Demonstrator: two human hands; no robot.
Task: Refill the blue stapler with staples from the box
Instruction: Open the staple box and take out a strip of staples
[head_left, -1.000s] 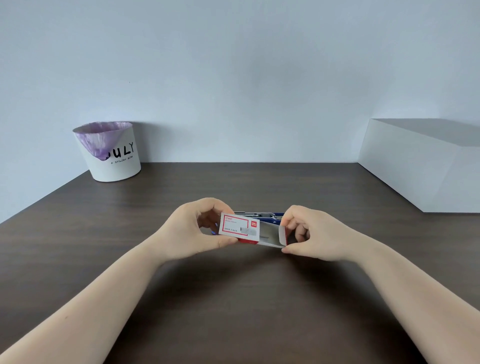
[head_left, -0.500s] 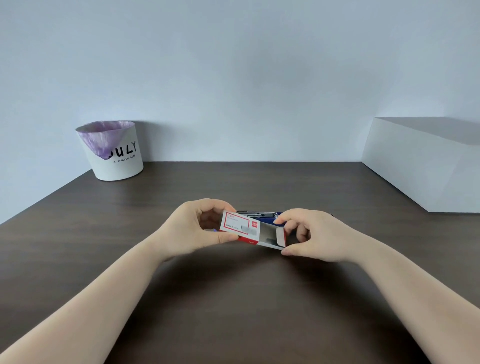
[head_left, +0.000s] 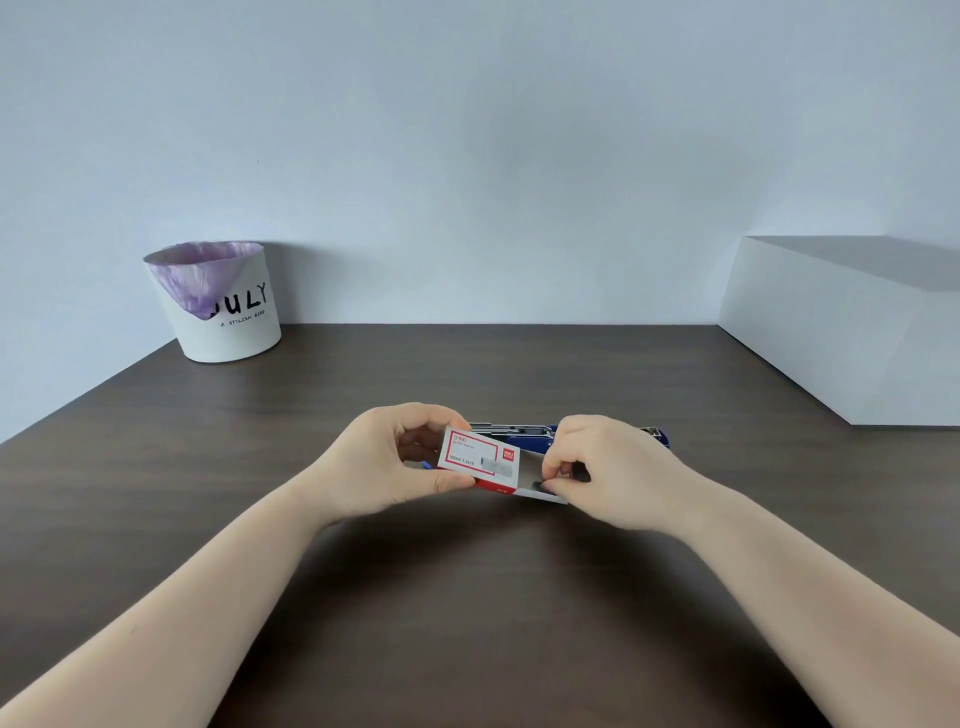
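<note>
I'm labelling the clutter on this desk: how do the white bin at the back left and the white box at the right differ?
The white bin is round and open-topped; the white box is angular with a closed flat top. The bin carries a purple liner and black "JULY" lettering; the box is plain. The bin shows whole, while the box runs past the picture's edge. Both stand on the dark table by the wall.

Left hand (head_left: 395, 462) grips red-white staple box (head_left: 479, 461) over dark table (head_left: 467, 597). Right hand (head_left: 608, 473) pinches at box's open tray end. Blue stapler (head_left: 524, 434) lies open just behind. White bin (head_left: 223, 306) with purple liner far left, white block (head_left: 841, 332) far right.
</note>
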